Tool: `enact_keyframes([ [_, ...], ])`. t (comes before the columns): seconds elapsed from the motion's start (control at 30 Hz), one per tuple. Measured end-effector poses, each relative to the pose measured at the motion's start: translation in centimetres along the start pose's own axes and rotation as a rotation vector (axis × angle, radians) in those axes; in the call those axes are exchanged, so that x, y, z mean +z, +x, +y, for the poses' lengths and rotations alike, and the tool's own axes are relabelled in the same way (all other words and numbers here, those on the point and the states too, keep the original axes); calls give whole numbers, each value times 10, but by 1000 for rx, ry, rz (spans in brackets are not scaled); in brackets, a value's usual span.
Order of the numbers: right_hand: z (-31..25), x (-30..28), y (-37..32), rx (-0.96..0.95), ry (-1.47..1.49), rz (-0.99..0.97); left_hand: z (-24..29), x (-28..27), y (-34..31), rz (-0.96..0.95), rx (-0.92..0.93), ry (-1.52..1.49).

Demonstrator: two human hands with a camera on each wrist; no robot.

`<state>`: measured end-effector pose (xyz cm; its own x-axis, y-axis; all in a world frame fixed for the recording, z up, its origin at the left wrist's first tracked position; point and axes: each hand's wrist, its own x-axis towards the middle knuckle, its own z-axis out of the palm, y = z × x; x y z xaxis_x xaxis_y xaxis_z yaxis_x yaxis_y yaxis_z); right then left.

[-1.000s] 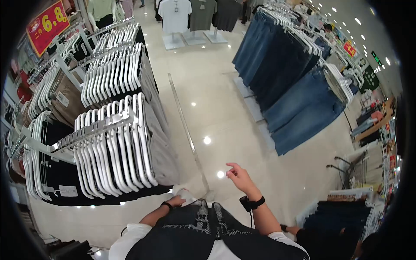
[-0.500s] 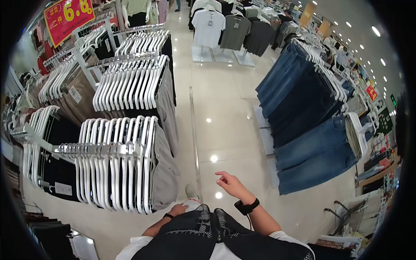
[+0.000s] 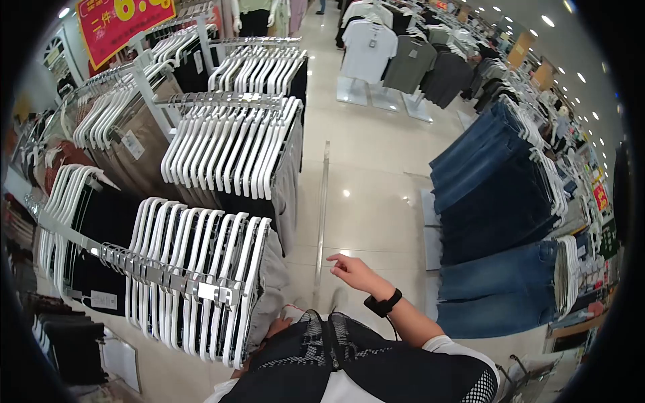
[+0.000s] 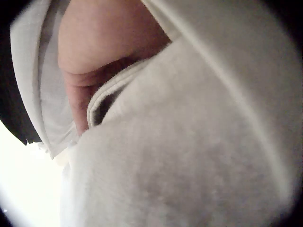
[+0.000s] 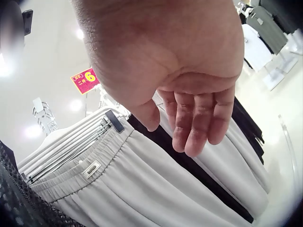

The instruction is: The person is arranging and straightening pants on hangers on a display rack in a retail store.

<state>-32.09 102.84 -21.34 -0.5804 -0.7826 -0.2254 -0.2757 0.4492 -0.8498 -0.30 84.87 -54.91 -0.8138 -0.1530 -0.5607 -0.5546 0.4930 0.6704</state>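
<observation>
My right hand (image 3: pixel 357 274) hovers over the floor in the head view, palm down, fingers loosely bent and holding nothing. In the right wrist view this hand (image 5: pixel 175 61) hangs in front of light grey trousers (image 5: pixel 142 175) on hangers, with no contact to be made out. My left hand (image 3: pixel 277 327) is low at my side, partly covered by the vest and the hanging grey trousers (image 3: pixel 269 269). In the left wrist view the left hand (image 4: pixel 111 38) lies against whitish cloth (image 4: pixel 180 142), one finger straight along it, the other fingers hidden at a cloth opening.
Racks of trousers on white hangers (image 3: pixel 195 269) stand close on my left. Jeans (image 3: pixel 497 289) hang on the right. T-shirts (image 3: pixel 369 50) are displayed ahead beyond a tiled aisle (image 3: pixel 363 181). A red price sign (image 3: pixel 117 33) is at upper left.
The head view has turned left, so racks, jeans and shirts sit farther right. The nearest left rack now covers part of my left arm. My right hand keeps its loose pose.
</observation>
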Motion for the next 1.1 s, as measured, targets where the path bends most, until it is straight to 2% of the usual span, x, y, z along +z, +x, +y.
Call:
enact_keyframes([
  [0.1,-6,-18,38,-33,34,-36,26,-7,-16,47,-51,79],
  [0.2,-7,-37,82,-83,93,-65,-3,22,6,125,20,258],
  [0.37,0,-84,172,-215,83,-136,-12,48,49,261,63,381],
  [0.43,5,-107,206,-247,56,-191,-1,58,73,309,-69,233],
  [0.47,6,-119,225,-256,47,-227,7,57,88,320,-239,-39],
  [0.5,2,-132,240,-268,58,-260,30,50,101,248,-401,-58],
  [0.53,0,-145,253,-276,71,-288,53,47,108,340,-454,-166],
  [0.57,4,-153,268,-255,117,-325,72,56,121,576,-395,-192],
  [0.6,8,-160,281,-231,160,-358,94,58,129,650,-406,-254],
  [0.63,15,-165,295,-202,201,-390,175,6,115,632,-619,-583],
  [0.7,31,-168,321,-154,179,-469,228,-4,108,679,-612,-705],
  [0.73,38,-166,331,-131,171,-508,245,-1,102,684,-625,-747],
  [0.83,59,-150,348,-68,98,-607,252,61,85,780,-712,-724],
  [0.93,64,-129,348,-38,27,-671,240,148,55,706,-870,-803],
  [1.0,68,-118,345,-55,17,-686,220,204,26,298,-705,-337],
  [1.03,69,-115,343,-40,14,-686,213,243,19,222,-719,-337],
  [1.1,69,-108,339,-16,9,-678,224,247,3,195,-774,-417],
])
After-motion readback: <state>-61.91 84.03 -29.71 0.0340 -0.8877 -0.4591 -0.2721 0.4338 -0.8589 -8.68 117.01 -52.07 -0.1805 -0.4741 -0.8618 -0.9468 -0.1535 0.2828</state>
